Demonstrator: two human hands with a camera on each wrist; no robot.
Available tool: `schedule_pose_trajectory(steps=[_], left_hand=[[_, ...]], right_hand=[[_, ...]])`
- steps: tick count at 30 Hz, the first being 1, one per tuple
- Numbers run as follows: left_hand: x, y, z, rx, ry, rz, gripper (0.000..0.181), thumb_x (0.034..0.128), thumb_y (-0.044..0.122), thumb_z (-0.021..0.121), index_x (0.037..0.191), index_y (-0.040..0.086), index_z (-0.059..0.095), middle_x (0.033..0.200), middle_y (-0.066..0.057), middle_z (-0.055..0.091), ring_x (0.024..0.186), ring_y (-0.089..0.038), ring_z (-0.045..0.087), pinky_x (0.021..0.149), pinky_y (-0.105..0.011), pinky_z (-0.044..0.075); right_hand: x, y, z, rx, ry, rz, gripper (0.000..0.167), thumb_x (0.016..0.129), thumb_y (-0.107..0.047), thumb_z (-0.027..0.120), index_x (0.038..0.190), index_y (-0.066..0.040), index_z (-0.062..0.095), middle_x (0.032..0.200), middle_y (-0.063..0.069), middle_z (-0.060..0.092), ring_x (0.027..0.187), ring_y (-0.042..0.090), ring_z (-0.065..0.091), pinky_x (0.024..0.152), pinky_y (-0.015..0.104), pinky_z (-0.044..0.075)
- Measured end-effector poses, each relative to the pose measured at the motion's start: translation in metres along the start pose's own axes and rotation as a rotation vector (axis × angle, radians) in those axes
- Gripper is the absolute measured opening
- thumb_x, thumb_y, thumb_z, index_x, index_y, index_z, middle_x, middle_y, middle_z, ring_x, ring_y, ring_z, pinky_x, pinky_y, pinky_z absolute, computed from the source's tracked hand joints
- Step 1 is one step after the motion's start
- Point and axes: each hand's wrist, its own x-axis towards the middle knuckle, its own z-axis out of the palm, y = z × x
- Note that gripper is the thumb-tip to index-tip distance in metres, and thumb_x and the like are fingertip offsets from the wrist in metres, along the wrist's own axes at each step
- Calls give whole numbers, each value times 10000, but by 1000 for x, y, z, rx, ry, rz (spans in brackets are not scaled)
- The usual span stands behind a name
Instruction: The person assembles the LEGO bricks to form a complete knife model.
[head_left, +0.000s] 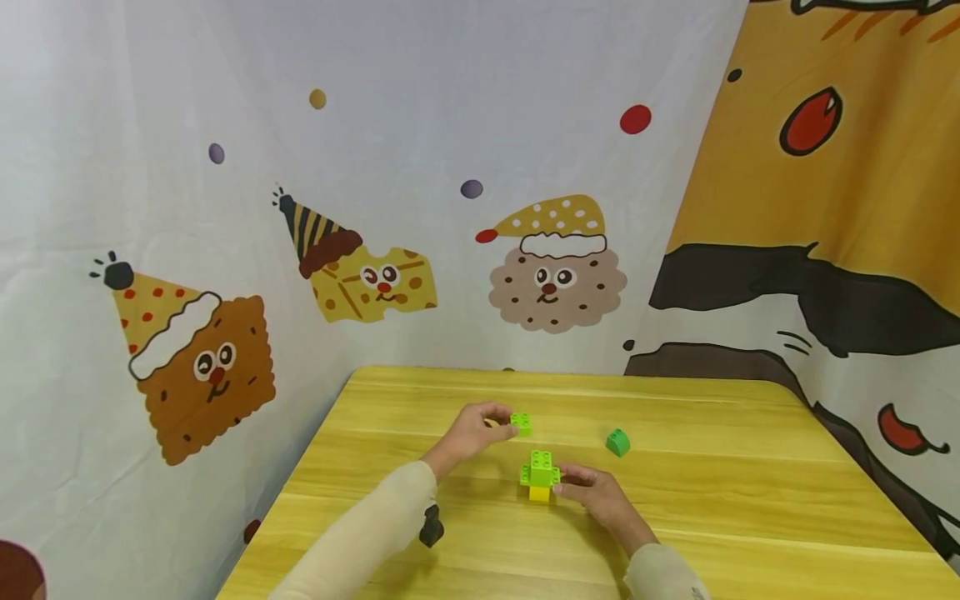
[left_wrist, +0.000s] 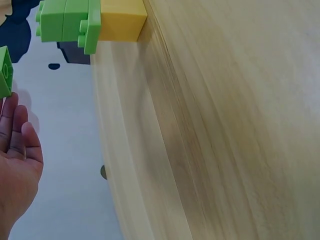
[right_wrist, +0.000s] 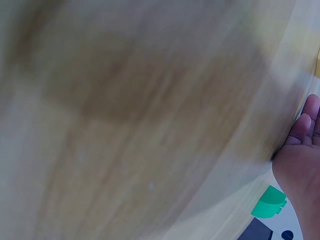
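Note:
My left hand [head_left: 476, 429] pinches a light green building brick [head_left: 522, 423] between thumb and fingertips, above the table. In the left wrist view, the hollow underside of that green brick [left_wrist: 5, 75] shows. Just in front of it stands a small upright stack of toy bricks [head_left: 541, 472]: yellow at the bottom, a wider light green layer over it, then more green on top. My right hand [head_left: 600, 493] holds the stack's right side, thumb and fingertips on the end of the wide green layer. Most of its fingers are out of the right wrist view.
A darker green brick with a curved side [head_left: 618, 442] lies on the wooden table [head_left: 735, 467], behind and right of the stack. Behind the table's far edge hangs a white cloth [head_left: 420, 100] printed with cartoon figures.

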Motion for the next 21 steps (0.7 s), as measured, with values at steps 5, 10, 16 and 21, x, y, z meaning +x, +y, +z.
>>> schedule_pose_trajectory(steps=[5,10,16,21], left_hand=[[-1,5,5,28,3,5,310,905,316,745,1149,130,701,1024,33,647,1008,-252,588,841,-368,488],[-1,7,10,34,-14,14,250,906,301,747,1112,165,713,1001,47,650,998,-266,587,812,-354,491],[-1,5,15,41,-36,24,211,902,304,752,1074,187,719,989,52,659,992,-255,582,808,-347,484],[-4,5,20,43,-48,19,215,895,292,761,1075,180,720,995,31,658,959,-192,576,803,-332,482]], right_hand=[[0,-1,0,-13,11,14,457,835,-252,815,1235,-63,697,1152,78,681,1094,269,600,954,521,448],[1,-2,0,-10,8,12,461,837,-248,814,1238,-54,692,1163,95,680,1095,280,600,952,539,439],[1,-2,0,-5,-6,15,445,846,-260,807,1232,-67,700,1159,86,683,1086,263,603,952,529,439],[0,-2,0,-2,-16,14,435,853,-276,800,1227,-76,705,1154,77,686,1087,260,603,956,530,436]])
